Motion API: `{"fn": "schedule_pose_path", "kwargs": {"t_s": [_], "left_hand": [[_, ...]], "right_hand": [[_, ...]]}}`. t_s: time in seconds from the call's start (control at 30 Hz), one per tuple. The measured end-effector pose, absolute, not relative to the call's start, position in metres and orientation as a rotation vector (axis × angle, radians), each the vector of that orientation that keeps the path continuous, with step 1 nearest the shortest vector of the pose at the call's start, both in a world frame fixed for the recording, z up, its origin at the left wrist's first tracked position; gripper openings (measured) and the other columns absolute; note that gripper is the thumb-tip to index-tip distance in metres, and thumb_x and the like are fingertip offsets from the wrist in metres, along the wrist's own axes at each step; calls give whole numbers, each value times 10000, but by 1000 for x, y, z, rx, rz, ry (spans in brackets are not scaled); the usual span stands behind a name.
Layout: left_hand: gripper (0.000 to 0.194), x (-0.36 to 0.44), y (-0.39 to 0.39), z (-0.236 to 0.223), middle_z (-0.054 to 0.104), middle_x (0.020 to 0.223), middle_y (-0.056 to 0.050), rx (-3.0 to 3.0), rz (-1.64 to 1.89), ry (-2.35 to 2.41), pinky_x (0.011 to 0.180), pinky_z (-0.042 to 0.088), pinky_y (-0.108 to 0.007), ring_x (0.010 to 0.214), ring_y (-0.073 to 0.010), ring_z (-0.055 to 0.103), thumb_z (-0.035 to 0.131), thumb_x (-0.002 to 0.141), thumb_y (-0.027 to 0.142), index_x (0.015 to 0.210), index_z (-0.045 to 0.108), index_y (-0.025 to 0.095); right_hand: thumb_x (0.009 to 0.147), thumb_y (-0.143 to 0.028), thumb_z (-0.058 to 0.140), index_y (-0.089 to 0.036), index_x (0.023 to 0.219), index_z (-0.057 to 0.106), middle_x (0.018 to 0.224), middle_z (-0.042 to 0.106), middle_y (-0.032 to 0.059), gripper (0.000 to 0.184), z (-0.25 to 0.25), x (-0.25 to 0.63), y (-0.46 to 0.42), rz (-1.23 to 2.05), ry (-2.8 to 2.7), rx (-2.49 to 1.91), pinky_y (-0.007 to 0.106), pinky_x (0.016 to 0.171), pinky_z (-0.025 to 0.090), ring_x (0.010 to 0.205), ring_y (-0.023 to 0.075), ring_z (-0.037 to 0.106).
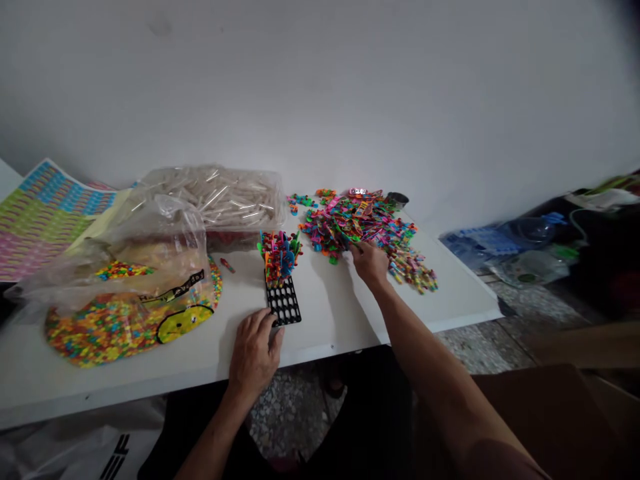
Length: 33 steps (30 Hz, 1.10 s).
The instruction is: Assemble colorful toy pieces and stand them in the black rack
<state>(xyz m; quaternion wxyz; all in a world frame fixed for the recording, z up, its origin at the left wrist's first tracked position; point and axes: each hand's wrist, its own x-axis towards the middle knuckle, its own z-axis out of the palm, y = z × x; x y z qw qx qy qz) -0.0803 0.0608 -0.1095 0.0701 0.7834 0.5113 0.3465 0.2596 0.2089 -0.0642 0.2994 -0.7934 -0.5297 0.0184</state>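
Head view: left fingers [263, 323] splayed on a perforated black plastic rack [284, 301], right fingers [360, 252] pinched closed at a glossy plastic heap [355, 223]

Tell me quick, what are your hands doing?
Left hand: half-closed, touching the black grid rack.
Right hand: at the colourful plastic pieces; cannot tell if holding one.

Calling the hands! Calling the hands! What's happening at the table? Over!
Left hand on black rack. Right hand at pile of colored plastic pieces. More pieces standing in rack's far end.

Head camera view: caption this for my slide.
Left hand at a black grid rack of colourful plastic pieces, right hand at a loose pile on a white table.
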Motion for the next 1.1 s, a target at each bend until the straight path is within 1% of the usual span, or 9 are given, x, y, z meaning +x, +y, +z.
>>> {"fn": "schedule_pose_path", "kwargs": {"t_s": [0.17,0.33,0.4,0.5,0.6,0.77,0.83,1.0,1.1], "left_hand": [[257,-78,57,-106,689,1256,-116,2315,1263,1482,1059,503,-483,1188,-287,638,625,985,250,1239,631,209],[433,-62,46,-69,669,1301,-116,2139,1499,1276,1065,527,-427,1237,-249,636,638,972,196,1393,548,250],[579,-54,45,-49,599,1444,-147,2079,1390,1187,1109,505,-465,1338,-288,584,694,943,254,1483,486,263],[727,-36,46,-31,572,1494,-172,1681,1153,1075,1021,561,-483,1283,-323,632,749,905,393,1544,422,276],[625,-9,43,-34,664,1374,-149,1198,1101,919,989,577,-422,1246,-299,663,741,899,491,1440,538,255],[420,26,39,-56,752,1120,-111,773,1225,875,1048,540,-419,1131,-258,700,713,890,567,1047,725,177],[404,24,42,-58,751,961,-84,622,1262,894,986,570,-421,983,-228,721,746,858,554,943,718,160],[336,-7,49,-44,688,900,-23,441,1325,866,849,600,-371,831,-157,669,825,794,415,992,713,168],[319,-19,45,-37,653,899,-11,368,1287,796,773,584,-327,777,-138,639,785,824,400,1047,697,190]], "right_hand": [[897,-661,549,-175,713,635,580,556,3,528,-71,254,165,377,-1089,-1671,291,555,448,562,164,533],[863,-658,649,-199,714,589,588,555,-22,487,-66,236,104,866,-970,-1362,260,515,436,510,122,495],[862,-599,714,-186,748,659,588,565,-24,432,-51,232,78,1077,-1134,-1313,248,536,411,531,115,483],[879,-560,743,-175,871,761,632,600,-15,386,-25,220,49,1311,-1447,-1279,247,568,395,582,119,493],[887,-590,727,-179,842,744,634,589,-20,414,-14,195,35,1327,-1336,-1168,257,593,410,580,118,490],[932,-615,658,-178,868,737,685,604,-12,448,-39,173,32,1410,-1437,-1068,256,618,445,610,124,523],[952,-611,624,-181,930,759,773,666,17,451,-51,195,42,1229,-1609,-1200,270,675,481,696,154,587],[1016,-464,526,-152,1198,730,1175,723,180,414,-66,296,96,65,-1253,-2103,396,889,506,1029,287,667],[999,-391,552,-131,1281,691,1331,653,240,408,-69,333,122,-9,-1192,-2426,440,924,492,1127,334,654]]}}
